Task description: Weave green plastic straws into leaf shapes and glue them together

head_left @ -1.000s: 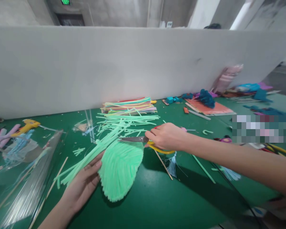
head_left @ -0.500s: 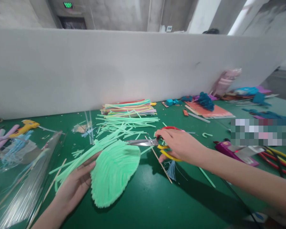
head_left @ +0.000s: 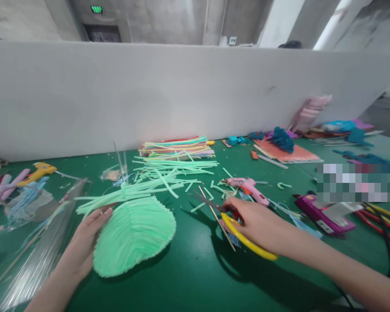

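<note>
My left hand grips a large mint-green leaf of fuzzy pipe cleaners by its left edge, thumb on top. Its outline is rounded, with ribs running out from a middle line. Loose mint-green pipe cleaners lie behind the leaf and close to my left fingers. In my right hand are scissors with yellow and red handles, pointing left and apart from the leaf. The blades blur, so how far they part is unclear. A thin wooden stick lies beneath the scissors.
A pink glue gun lies beyond my right hand, with a purple tool farther right. Multicoloured pipe cleaners are piled against the white partition. At the left are a yellow glue gun and clear plastic wrapping.
The leaf has moved left, away from the scissors, and turned. My right hand has shifted slightly right and down, the scissors swinging round and uncovering the pink glue gun.
</note>
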### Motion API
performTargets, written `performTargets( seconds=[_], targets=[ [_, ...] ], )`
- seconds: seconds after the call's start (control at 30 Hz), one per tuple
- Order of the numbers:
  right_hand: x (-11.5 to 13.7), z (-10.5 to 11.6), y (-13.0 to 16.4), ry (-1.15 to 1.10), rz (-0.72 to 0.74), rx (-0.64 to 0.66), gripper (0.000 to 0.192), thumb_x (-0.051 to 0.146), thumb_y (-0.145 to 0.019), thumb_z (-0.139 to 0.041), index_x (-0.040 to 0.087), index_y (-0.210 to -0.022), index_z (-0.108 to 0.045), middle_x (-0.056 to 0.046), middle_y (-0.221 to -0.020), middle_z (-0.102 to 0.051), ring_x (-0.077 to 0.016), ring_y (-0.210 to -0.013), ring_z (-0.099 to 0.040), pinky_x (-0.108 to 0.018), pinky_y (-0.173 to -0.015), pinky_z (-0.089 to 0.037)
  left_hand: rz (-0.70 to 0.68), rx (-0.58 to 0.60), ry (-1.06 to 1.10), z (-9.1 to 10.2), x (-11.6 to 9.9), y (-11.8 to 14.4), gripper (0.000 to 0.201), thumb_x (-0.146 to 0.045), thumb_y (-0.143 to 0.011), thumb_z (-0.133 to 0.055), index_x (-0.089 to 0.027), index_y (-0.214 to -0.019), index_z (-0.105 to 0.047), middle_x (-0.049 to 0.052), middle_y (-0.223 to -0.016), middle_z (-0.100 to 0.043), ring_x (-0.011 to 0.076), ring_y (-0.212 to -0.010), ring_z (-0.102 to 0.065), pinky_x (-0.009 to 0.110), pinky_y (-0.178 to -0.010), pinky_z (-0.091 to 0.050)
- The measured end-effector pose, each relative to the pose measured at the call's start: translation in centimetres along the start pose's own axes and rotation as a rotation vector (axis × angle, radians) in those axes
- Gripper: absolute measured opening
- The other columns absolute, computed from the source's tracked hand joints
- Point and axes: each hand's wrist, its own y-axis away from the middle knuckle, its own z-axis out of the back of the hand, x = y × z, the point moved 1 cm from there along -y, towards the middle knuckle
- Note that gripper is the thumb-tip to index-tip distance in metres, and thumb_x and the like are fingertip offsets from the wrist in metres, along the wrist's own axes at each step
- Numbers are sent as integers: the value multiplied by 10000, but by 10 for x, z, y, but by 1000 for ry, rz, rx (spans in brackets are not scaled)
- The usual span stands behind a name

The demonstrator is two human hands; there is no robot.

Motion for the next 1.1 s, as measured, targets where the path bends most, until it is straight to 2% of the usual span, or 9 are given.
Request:
performTargets(
  seconds=[0.1,0.23,0.4,0.47,0.53,0.67,0.87,0.97,1.1],
  targets=[
    [12,-20,17,28,78,-1,288,230,-779,-629,209,-1065,-597,-77,-1023,-677,-248,-895,-658,-340,-747,-499,0,14,19,1,-2,0,319,-223,-764,-745,-218,-1078,-694,3,-919,-777,218,-780,-734,285,-674,-605],
    [29,-45,31,23,163,27,455,242,-730,-704,193,-1166,-584,-107,-1084,-638,-271,-950,-644,-371,-785,-519,15,33,50,2,-4,1,365,-244,-776,-735,-222,-1135,-676,-12,-961,-776,217,-802,-730,270,-687,-600],
    [41,-29,19,3,278,1,471,334,-773,-735,200,-1208,-613,-132,-1143,-627,-292,-1032,-621,-398,-853,-514,43,49,29,-2,-1,4,334,-224,-794,-718,-213,-1124,-672,-20,-890,-774,216,-781,-734,282,-699,-597],
    [45,-15,6,-117,233,-64,405,431,-827,-681,199,-1157,-645,-117,-1120,-659,-277,-1019,-631,-388,-856,-511,54,56,23,-3,1,5,361,-228,-768,-744,-222,-1121,-667,-11,-875,-772,220,-772,-736,294,-689,-601],
    [49,-8,-7,-326,157,-50,371,505,-885,-587,199,-1079,-669,-80,-1006,-711,-222,-879,-671,-320,-738,-527,55,68,15,-4,2,6,408,-240,-717,-789,-222,-1106,-668,15,-877,-770,227,-767,-737,307,-675,-607],
    [61,-16,-28,-617,122,29,332,488,-899,-560,176,-869,-672,-46,-820,-737,-184,-726,-674,-269,-611,-497,80,75,-2,-6,6,8,410,-251,-660,-834,-210,-1040,-684,34,-851,-762,211,-722,-731,299,-646,-608],
    [52,-23,-33,-873,100,166,278,434,-871,-591,172,-780,-611,-33,-740,-716,-163,-665,-659,-271,-642,-517,78,69,6,-7,10,7,374,-237,-674,-826,-219,-1020,-684,18,-852,-758,178,-728,-724,267,-660,-601],
    [31,-15,-28,-746,53,216,287,441,-882,-570,172,-795,-623,-28,-731,-706,-157,-655,-652,-250,-613,-489,53,60,-23,-7,11,7,356,-240,-692,-811,-215,-1016,-667,21,-823,-750,181,-704,-722,275,-649,-600],
    [17,-8,-15,-261,-8,262,309,417,-886,-565,180,-700,-637,-34,-669,-682,-166,-601,-603,-256,-522,-366,24,39,-45,-10,10,9,287,-228,-692,-803,-207,-929,-641,11,-743,-729,184,-612,-708,286,-591,-597]
  ],
)
